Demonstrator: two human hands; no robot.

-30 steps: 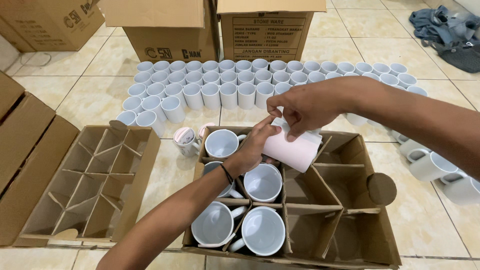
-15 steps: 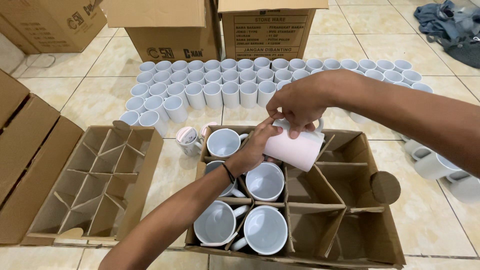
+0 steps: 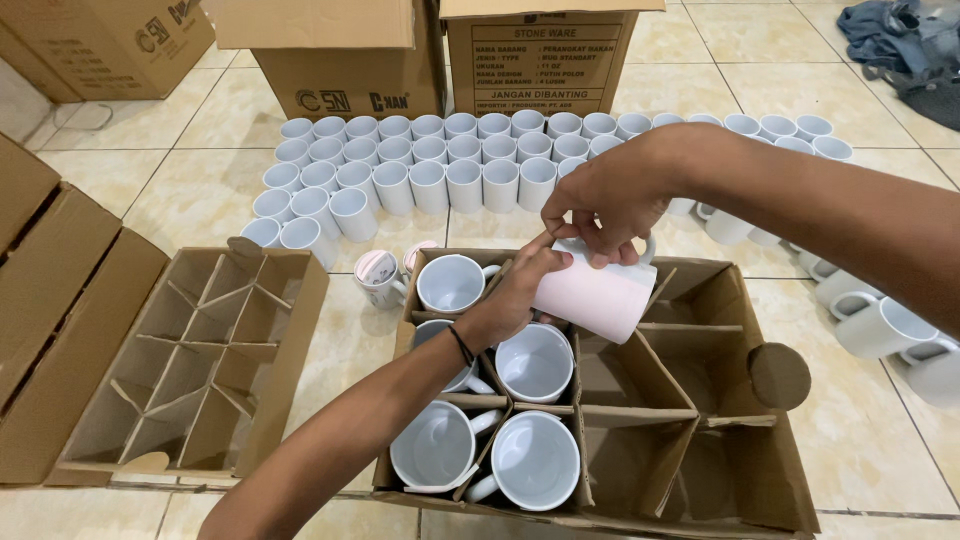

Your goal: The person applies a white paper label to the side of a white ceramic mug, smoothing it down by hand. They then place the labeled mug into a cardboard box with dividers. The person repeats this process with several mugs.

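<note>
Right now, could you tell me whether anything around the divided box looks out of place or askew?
Yes. Beside the divided box, a few mugs lie tipped on their sides on the tile at the right, unlike the upright rows behind. The mug in both hands is tilted, not yet in a cell.

I've got one white mug up in the air over the divided cardboard box — plain glossy ceramic, no print I can make out. It's tipped onto its side, body slanting down toward about 4 o'clock, its handle poking up at roughly 1 o'clock. It sits just above the back middle cell of the box, not touching the dividers as far as I can tell. My right hand pinches it from above near the handle, and my left hand touches its end at 9 o'clock — which end that is, I can't tell.
</note>
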